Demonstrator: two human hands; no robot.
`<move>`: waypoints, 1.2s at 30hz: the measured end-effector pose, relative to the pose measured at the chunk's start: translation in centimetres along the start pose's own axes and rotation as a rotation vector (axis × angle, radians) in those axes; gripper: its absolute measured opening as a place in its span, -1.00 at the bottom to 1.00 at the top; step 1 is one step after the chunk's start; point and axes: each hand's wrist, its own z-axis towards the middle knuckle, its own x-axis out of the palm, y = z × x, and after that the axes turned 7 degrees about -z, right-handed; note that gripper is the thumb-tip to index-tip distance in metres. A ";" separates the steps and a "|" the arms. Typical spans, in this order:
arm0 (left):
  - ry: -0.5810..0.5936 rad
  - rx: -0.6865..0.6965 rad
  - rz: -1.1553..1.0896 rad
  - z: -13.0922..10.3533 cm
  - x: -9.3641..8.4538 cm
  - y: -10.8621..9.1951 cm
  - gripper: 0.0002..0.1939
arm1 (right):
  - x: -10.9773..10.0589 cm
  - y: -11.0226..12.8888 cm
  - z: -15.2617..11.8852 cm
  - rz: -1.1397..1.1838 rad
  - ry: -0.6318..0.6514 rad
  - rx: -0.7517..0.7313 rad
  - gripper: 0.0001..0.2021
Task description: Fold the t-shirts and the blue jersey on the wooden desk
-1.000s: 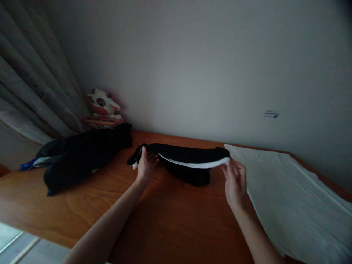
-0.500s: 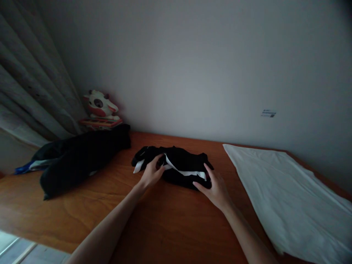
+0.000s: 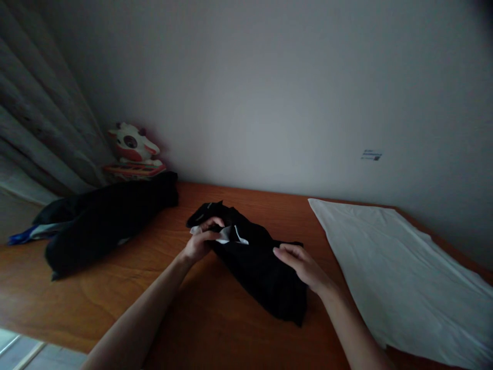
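Two hands are on the black garment (image 3: 265, 277), which sits over the worktop (image 3: 215, 329), left of the white cloth (image 3: 396, 267) and apart from it. Your left hand (image 3: 198, 244), the farther from that cloth, has its fingers closed on bunched folds; your right hand (image 3: 302, 264), the nearer, pinches the garment's upper edge. The garment's long axis slants — from a crumpled far end, away from the white cloth, to a loose near end on the cloth's side — and the broad panel drops below your fingers, toward you. Compared with half a second earlier, that panel spreads farther your way, and the long white strip is mostly hidden — only short pieces show by your left fingers.
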 end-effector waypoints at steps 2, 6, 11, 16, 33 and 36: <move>-0.080 0.101 -0.093 0.1 0.4 -0.9 -0.74 | -1.0 0.2 0.0 0.235 -0.126 0.080 -0.50; -0.127 0.246 -0.212 0.5 0.4 -2.0 -0.64 | -2.6 0.5 0.2 0.593 -0.365 0.054 -0.48; -0.193 0.209 -0.068 1.7 -1.0 -0.9 -0.49 | -2.4 -0.1 0.4 0.478 -0.202 0.105 -0.52; -0.264 0.188 0.472 2.4 -1.6 1.1 -0.58 | -1.4 -1.3 0.7 0.148 -0.065 0.097 -0.46; 0.079 0.379 0.609 2.4 -1.4 2.4 -0.58 | 1.5 -1.9 3.6 -0.004 -0.418 -0.109 -0.52; -0.178 0.528 0.328 3.1 -2.0 0.8 -0.52 | -0.5 -2.3 3.3 0.214 -0.674 -0.060 -0.49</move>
